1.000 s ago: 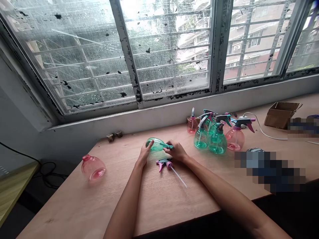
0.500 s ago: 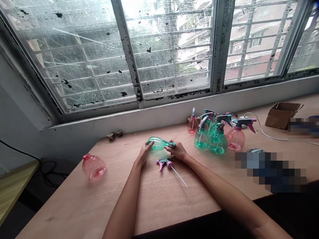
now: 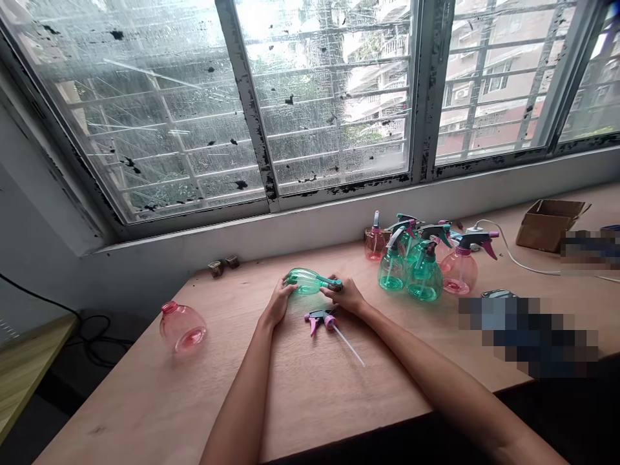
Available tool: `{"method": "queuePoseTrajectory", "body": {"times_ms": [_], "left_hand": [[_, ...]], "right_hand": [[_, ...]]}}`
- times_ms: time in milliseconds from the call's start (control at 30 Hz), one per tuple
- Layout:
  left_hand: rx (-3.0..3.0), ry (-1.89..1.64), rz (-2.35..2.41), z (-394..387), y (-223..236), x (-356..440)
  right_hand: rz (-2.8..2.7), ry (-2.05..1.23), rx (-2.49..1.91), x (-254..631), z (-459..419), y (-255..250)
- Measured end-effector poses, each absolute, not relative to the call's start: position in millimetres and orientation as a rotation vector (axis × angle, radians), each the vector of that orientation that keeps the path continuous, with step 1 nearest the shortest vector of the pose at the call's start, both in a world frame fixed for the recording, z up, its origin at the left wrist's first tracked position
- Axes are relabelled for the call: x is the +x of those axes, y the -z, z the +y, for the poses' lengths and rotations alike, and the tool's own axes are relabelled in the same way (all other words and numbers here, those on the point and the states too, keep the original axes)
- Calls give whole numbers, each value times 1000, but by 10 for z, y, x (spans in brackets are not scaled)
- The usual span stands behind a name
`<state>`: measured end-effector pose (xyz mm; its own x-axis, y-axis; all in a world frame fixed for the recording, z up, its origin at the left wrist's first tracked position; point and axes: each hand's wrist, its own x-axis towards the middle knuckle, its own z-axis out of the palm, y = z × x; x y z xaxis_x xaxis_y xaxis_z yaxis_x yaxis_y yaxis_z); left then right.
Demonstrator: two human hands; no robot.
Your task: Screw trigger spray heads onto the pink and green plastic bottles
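Observation:
A clear green spray bottle lies tilted on its side between my hands, its neck towards the right. My left hand is closed around the bottle's base end. At the neck, my right hand grips the green and grey spray head, its fingers partly hidden behind it. Just below, on the table, lies a loose pink and grey spray head with a white dip tube pointing to the lower right. A pink bottle without a spray head rests at the left.
Several green and pink spray bottles stand grouped at the right on the wooden table. Behind them are a white cable and an open cardboard box. Two small brown pots sit near the window wall.
The green bottle has turned slightly between my hands, and my left fingers have shifted a little on its base. The things on the table have stayed in place.

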<state>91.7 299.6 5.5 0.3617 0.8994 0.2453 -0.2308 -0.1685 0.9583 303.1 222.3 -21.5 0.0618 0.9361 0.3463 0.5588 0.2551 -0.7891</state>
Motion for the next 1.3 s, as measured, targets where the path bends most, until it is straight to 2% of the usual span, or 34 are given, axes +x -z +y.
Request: {"method": "queuePoseTrajectory", "body": {"times_ms": [700,1067,1300], "left_hand": [[1408,-1085,602,2991,-102,935],[1399,-1173,899,3071,-10,992],[1436,-1211,974,3098,6,1058]], "right_hand": [[-1642,-455,-1417,3038,2202,201],[-1681,-449,-1403,2974,2152,142],[-1753,-258,-1461,3002,2160,99]]}}
